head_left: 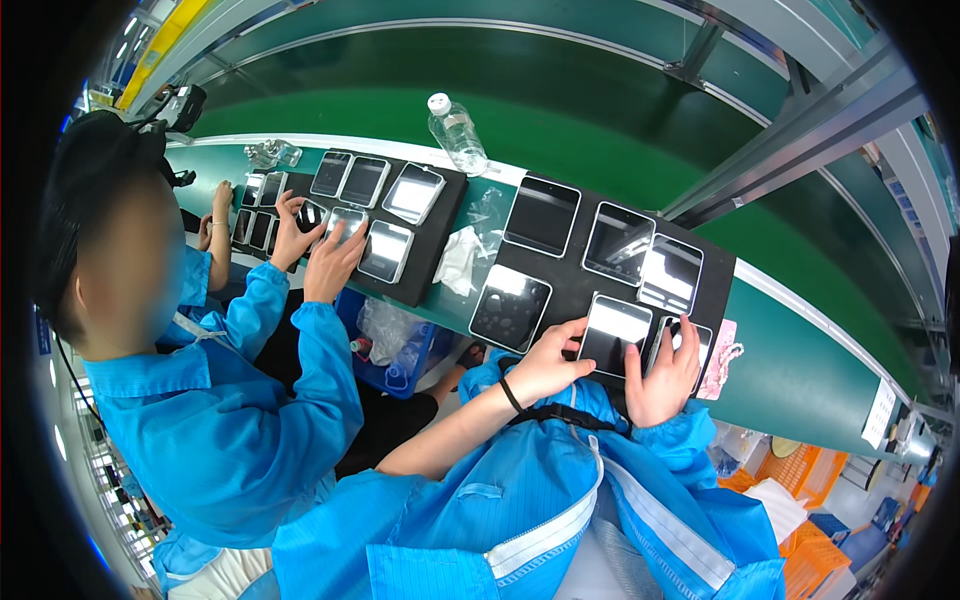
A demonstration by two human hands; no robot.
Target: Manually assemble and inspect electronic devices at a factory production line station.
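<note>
In front of me, several flat tablet-like devices with dark glossy screens and pale frames lie on a black mat. My left hand (548, 365) pinches the left edge of the near middle tablet (617, 330) between thumb and fingers. On that tablet's lower right rests the thumb of my right hand (664, 385). Its other fingers are spread over the neighbouring tablet (701, 343), which they partly cover. Further tablets lie beyond: one at the far left (541, 216), one in the far middle (618, 243) and one at the right (671, 275). Another tablet (510, 308) is left of my left hand.
To my left, a co-worker in a blue jacket (230, 430) handles similar devices on another black mat (437, 235). A clear bottle (457, 135) stands beyond the green bench (800, 335)'s white edge strip. White crumpled tissue (458, 260) lies between mats; a metal post (800, 150) slants at right.
</note>
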